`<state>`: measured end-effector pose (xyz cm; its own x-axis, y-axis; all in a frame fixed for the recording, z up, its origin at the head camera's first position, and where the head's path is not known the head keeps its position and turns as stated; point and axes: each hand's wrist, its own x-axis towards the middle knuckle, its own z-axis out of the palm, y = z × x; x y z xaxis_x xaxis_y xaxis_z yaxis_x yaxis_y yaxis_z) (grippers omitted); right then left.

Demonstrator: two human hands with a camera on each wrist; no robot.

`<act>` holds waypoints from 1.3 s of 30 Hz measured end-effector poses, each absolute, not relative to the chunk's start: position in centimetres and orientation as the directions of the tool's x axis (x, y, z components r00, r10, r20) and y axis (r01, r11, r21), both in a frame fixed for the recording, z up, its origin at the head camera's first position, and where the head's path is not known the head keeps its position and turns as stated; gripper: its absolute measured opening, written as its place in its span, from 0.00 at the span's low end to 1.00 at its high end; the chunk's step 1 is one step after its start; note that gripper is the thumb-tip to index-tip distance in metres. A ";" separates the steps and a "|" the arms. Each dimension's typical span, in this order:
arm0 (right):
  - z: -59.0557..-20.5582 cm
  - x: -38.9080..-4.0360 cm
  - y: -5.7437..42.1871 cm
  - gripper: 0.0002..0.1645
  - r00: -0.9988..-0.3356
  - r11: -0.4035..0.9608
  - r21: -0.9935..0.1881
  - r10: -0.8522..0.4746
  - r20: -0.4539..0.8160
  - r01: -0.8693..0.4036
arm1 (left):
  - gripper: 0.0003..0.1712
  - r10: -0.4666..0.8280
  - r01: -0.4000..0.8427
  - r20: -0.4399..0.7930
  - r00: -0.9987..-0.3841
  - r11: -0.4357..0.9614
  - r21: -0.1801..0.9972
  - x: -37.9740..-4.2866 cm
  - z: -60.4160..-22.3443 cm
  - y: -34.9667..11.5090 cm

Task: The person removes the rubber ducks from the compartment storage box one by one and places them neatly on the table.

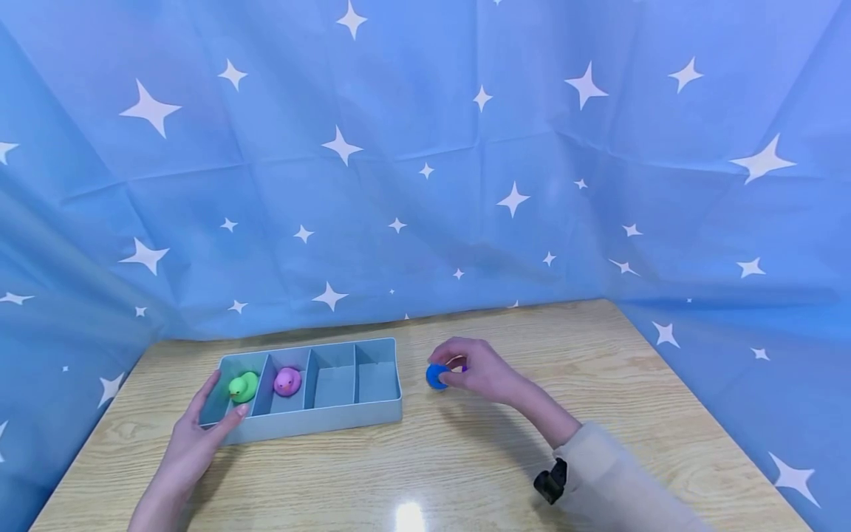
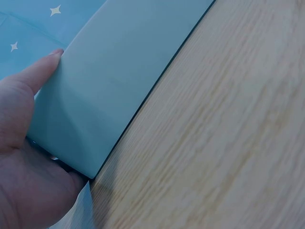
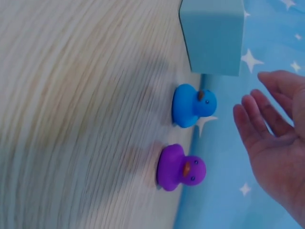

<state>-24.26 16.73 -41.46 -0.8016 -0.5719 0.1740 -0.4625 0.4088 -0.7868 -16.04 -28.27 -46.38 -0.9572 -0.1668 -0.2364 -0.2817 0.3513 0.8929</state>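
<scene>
My left hand (image 1: 193, 441) grips the left end of a grey-blue divided box (image 1: 319, 421), thumb at the front rim and fingers round the end wall. In the left wrist view the box's wall (image 2: 109, 81) rises beside the thumb. A green rubber duck (image 1: 244, 387) sits in the leftmost compartment, a pink rubber duck (image 1: 287, 381) in the one beside it. My right hand (image 3: 281, 124) hovers over a blue rubber duck (image 3: 190, 106), fingers spread and apart from it. Close by stands a purple rubber duck (image 3: 177, 168), mostly hidden behind the hand in the head view.
The two right compartments of the box hold nothing. Bare wooden table (image 1: 319, 488) stretches in front of the box. A blue curtain with white stars (image 1: 425, 170) hangs behind the table and down both sides. A black device (image 1: 552, 482) is strapped at the right wrist.
</scene>
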 end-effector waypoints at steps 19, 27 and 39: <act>-41.2 -23.5 12.6 0.13 -0.787 0.348 -0.821 -0.589 0.184 -0.452 | 0.61 -0.165 -0.283 -0.238 -0.957 0.363 0.888 -16.1 -46.5 -28.3; -41.8 -23.3 10.9 0.13 -0.753 0.318 -0.817 -0.627 0.200 -0.481 | 0.60 -0.158 -0.262 -0.218 -0.963 0.359 0.896 -15.9 -46.6 -28.4; -41.5 -23.0 9.8 0.14 -0.732 0.343 -0.791 -0.655 0.184 -0.506 | 0.61 -0.158 -0.270 -0.227 -0.961 0.364 0.891 -16.0 -46.5 -28.4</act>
<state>-23.04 9.83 -41.51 -0.7324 -0.6555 0.1842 -0.5060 0.3430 -0.7914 -15.96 -28.39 -46.49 -0.9610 -0.1583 -0.2269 -0.2704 0.3636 0.8915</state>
